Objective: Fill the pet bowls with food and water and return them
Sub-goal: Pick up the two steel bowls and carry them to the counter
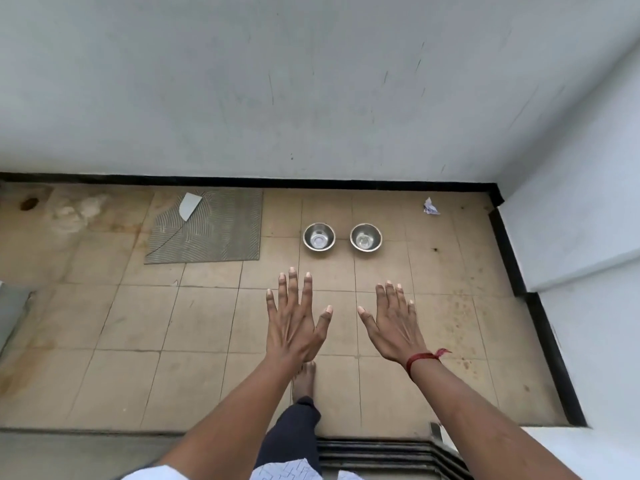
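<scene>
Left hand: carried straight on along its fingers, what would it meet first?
Probably the left steel bowl, on the floor beyond the left hand's straight fingers; the hand's height is unclear.

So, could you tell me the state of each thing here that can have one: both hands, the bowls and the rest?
Left hand: open, fingers spread, holds nothing.
Right hand: open, fingers spread, holds nothing.
Left bowl: upright on the floor, no food in it.
Right bowl: upright beside it, not touching, no food in it.
Mat: lies flat on the floor.
Paper scrap: crumpled, on the floor near the wall corner.
</scene>
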